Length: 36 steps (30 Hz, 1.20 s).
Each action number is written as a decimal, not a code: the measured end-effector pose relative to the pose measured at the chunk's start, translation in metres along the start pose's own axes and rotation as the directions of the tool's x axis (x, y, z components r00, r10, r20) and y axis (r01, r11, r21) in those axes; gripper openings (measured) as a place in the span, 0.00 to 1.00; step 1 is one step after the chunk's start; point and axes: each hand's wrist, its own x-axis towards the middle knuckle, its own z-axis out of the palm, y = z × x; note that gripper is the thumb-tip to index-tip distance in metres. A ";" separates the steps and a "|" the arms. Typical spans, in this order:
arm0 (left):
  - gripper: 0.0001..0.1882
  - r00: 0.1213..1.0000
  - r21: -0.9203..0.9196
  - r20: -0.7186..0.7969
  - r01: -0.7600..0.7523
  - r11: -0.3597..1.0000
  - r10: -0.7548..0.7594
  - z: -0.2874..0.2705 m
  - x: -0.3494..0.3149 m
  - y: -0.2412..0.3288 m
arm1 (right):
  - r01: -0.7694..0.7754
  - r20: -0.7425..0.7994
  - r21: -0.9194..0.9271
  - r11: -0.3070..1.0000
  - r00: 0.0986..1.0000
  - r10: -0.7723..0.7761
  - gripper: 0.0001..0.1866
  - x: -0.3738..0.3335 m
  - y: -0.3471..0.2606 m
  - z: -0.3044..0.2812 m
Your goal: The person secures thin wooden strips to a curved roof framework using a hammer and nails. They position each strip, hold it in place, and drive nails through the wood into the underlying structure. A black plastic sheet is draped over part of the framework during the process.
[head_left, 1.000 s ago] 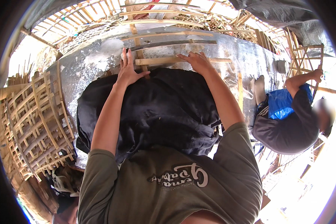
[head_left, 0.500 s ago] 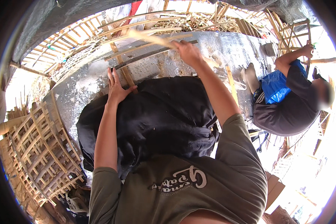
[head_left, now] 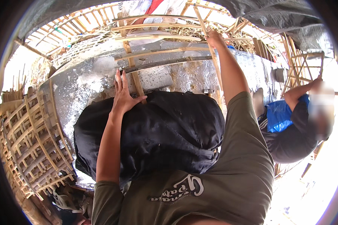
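My right hand (head_left: 216, 39) is closed around a long bamboo slat (head_left: 215, 66) that lies lengthwise at the right ends of several crosswise strips. My left hand (head_left: 124, 95) is open, fingers stretched forward and thumb out to the side. It rests at another lengthwise bamboo slat (head_left: 131, 62), with the fingertips near the end of a dark crosswise strip (head_left: 169, 63). Farther off, paler crosswise strips (head_left: 157, 27) lie over the left slat. Black cloth (head_left: 165, 127) covers my lap beneath both arms.
A woven bamboo lattice (head_left: 33, 142) leans at the left. Grey, shiny floor (head_left: 69, 92) holds a concrete block (head_left: 157, 80). On the right sits another person (head_left: 293, 138) with a blue cloth (head_left: 279, 114), beside a bamboo frame (head_left: 304, 62). Sacks and dry scraps lie along the far fence.
My right hand has moved away and to the right, and its slat has swung from slanting across the strips to lying lengthwise at their right ends. My left hand stays at the left slat.
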 end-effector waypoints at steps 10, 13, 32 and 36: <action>0.77 1.000 -0.039 -0.027 -0.010 0.999 0.009 -0.001 0.002 0.003 | -0.009 -0.057 -0.212 0.977 0.998 -0.003 0.18 0.040 0.019 0.037; 0.77 0.999 -0.037 -0.036 -0.022 0.999 0.021 -0.001 0.003 0.004 | -0.092 0.053 -0.117 0.989 0.994 0.099 0.20 0.045 0.016 0.034; 0.77 0.998 -0.077 -0.050 -0.034 0.996 0.030 0.000 0.004 0.002 | -0.027 -0.023 0.040 0.999 0.999 0.028 0.19 0.022 0.013 0.030; 0.78 0.999 -0.092 -0.045 -0.024 0.995 0.020 0.000 0.005 0.003 | -0.046 -0.026 0.107 0.993 0.998 0.049 0.18 0.031 0.021 0.033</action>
